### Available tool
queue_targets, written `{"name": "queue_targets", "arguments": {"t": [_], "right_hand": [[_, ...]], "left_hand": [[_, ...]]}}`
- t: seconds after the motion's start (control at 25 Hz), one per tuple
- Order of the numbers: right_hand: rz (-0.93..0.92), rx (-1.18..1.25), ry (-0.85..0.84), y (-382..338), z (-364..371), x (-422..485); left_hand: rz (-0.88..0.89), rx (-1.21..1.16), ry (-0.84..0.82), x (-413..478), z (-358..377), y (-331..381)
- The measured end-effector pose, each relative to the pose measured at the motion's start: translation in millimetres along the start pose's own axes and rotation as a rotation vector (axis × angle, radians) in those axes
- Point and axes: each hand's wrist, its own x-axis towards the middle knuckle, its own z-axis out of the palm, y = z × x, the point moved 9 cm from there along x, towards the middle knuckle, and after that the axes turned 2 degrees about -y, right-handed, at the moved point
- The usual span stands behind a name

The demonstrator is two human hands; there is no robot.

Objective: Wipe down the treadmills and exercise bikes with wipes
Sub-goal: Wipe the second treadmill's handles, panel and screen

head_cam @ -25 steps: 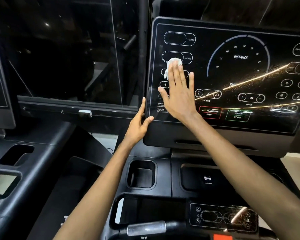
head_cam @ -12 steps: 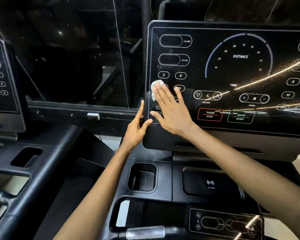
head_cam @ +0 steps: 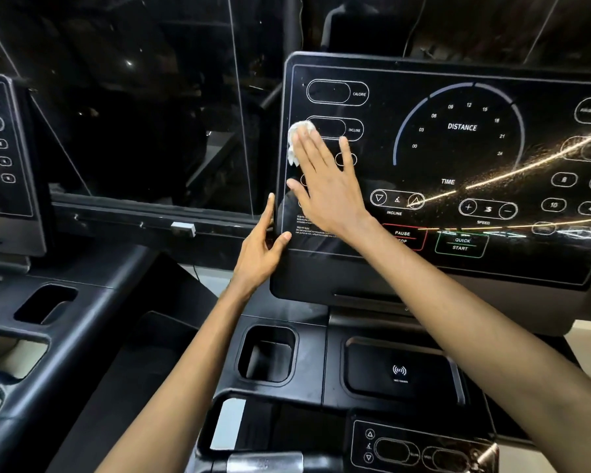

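right hand (head_cam: 325, 186) flat, straight fingers pressing wipe (head_cam: 296, 138) by console (head_cam: 458, 158) 9 o'clock edge, left hand (head_cam: 258, 254) pinching that edge, cup holder (head_cam: 267, 353) at 6

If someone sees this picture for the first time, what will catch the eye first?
The right hand lies flat on the left part of the glossy black treadmill console, pressing a crumpled white wipe at the INCLINE readout. The left hand holds the console's lower left edge, and golden light streaks cross its right half.
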Motion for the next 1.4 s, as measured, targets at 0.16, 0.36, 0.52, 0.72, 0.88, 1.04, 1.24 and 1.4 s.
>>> {"name": "queue_targets", "arguments": {"t": [0.16,0.36,0.52,0.72,0.88,1.04,1.24,1.4], "right_hand": [[-0.014,0.012,-0.021,-11.1,1.9,-3.2],[0.078,0.064,0.014,17.6,-6.5,-1.4],[0.041,0.06,0.003,3.9,-10.0,27.0],[0.188,0.073,0.042,17.7,-23.6,60.3],[0.176,0.065,0.055,-2.0,-22.1,61.5],[0.345,0.124,0.09,30.0,-33.4,67.3],[0.321,0.104,0.063,28.8,-30.8,62.1],[0.427,0.137,0.1,51.0,-36.9,52.8]], "left_hand": [[-0.015,0.017,0.07,13.2,-3.1,15.4],[-0.013,0.016,0.071,26.9,-11.1,34.2],[0.025,0.026,0.05,34.8,-14.8,45.7],[0.073,-0.018,0.054,55.8,-18.4,55.6],[0.146,-0.022,0.031,72.6,-29.8,69.9],[0.181,-0.016,0.017,76.7,-35.0,72.2],[0.191,-0.048,-0.041,72.8,-37.8,69.7],[0.159,-0.063,-0.042,71.1,-40.1,64.9]]}}
